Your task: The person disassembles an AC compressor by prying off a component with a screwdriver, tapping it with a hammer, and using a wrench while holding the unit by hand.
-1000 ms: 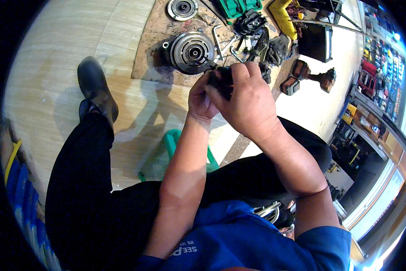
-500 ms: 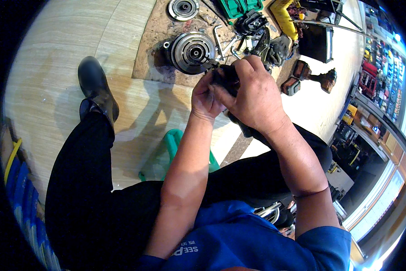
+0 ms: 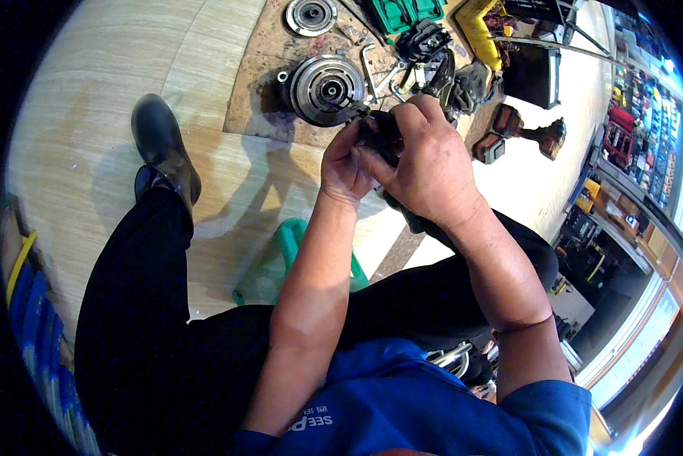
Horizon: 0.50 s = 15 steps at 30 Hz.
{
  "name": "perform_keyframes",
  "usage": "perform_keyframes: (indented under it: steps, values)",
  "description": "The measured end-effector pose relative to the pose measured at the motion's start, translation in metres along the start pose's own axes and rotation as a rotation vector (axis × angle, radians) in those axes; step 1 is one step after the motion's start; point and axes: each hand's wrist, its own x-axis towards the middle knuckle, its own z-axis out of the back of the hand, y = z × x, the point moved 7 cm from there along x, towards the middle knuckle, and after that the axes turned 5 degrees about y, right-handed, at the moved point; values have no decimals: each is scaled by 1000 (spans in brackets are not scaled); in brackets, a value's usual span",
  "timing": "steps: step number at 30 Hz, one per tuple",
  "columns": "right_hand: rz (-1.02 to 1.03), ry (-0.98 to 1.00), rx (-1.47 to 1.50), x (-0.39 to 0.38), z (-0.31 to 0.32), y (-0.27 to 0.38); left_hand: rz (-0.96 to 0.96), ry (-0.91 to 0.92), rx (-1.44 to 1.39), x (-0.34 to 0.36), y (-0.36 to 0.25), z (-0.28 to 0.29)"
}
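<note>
Black object [image 3: 381,138], exact kind hidden by fingers, is sitting between both hands, just past centre toward 12–1 o'clock of the view. Left hand [image 3: 347,166] is gripping from the 8 o'clock side, fingers curled in, partly closed. Right hand [image 3: 436,161] is wrapping over from the 4 o'clock side, back facing up, fingers bent round it; fingertips mostly hidden. Narrow metal piece [image 3: 354,109] is sticking out toward 10 o'clock, overlapping the edge of the ringed metal part [image 3: 309,93]; cannot tell if touching.

Ringed part is resting on a brown board [image 3: 259,64] on the floor [image 3: 121,57]. From the ringed part: smaller metal disc [image 3: 311,15] is lying near 12, green case [image 3: 391,17] at 1–2, yellow item [image 3: 480,38] at 2, wrenches [image 3: 369,74] just beside at 2–3, cordless power tool [image 3: 550,138] well apart at 3–4. Green stool [image 3: 290,237] is standing at 7 from the hands.
</note>
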Motion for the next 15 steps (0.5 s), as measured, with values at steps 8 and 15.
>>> perform_keyframes:
  steps: [8,15]
  values:
    - [57,18,25,2,4,0,-11,-66,32,-1,0,2]
    - [56,34,1,4,7,0,-22,-82,71,0,0,3]
